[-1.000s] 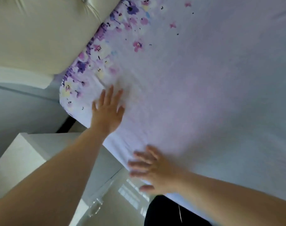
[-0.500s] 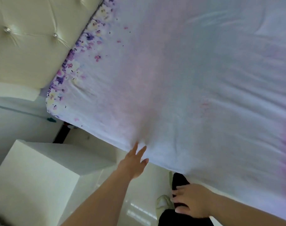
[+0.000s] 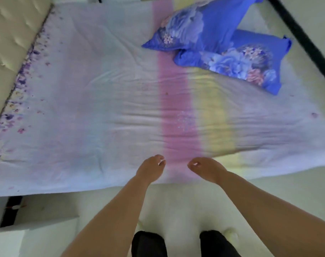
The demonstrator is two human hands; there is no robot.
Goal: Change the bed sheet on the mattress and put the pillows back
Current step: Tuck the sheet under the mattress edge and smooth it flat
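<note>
1. The left hand (image 3: 152,168) was seen at the near edge of the bed, with its fingers curled in. It could not be told whether a bit of sheet was pinched in it.
2. The right hand (image 3: 206,168) was seen just beside it, curled the same way. The same doubt was left there.
3. The bed sheet (image 3: 95,108) was spread over the whole mattress, up to the padded headboard (image 3: 11,43) on the left. Soft wrinkles were seen across the middle, by the pink stripe (image 3: 176,112).
4. So the sheet part of the job was judged to be nearly done. Only some smoothing was thought to be left.
5. The two blue pillows (image 3: 222,45) were found far from the hands, at the far right side of the bed, one partly on the other.
6. They were well apart from the headboard, so the pillow part was judged not yet done.
</note>
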